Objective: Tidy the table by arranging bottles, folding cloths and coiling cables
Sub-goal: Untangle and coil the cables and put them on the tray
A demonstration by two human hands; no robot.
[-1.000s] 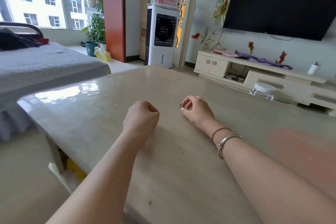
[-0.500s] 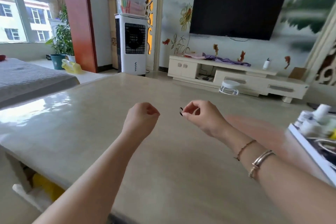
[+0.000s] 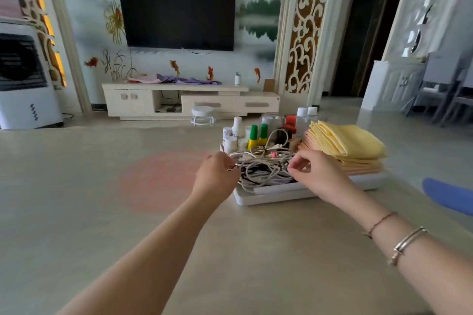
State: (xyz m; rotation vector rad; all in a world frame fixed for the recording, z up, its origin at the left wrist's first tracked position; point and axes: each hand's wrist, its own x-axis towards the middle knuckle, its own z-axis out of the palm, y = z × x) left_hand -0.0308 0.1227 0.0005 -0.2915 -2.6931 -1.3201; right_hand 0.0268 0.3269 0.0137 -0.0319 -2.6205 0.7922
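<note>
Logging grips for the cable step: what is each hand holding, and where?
Left hand pinches a cable by its end plug. Right hand: cannot tell.

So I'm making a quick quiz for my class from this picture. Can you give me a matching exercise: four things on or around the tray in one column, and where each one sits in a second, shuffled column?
Things:
1. cloths
2. cables
3. bottles
4. left hand

Places:
A. tangled at the front of the tray
B. at the tray's left edge, pinching a cable end
C. standing along the back of the tray
D. stacked at the tray's right side

Pairs: 1-D, 2-A, 3-C, 4-B
</note>
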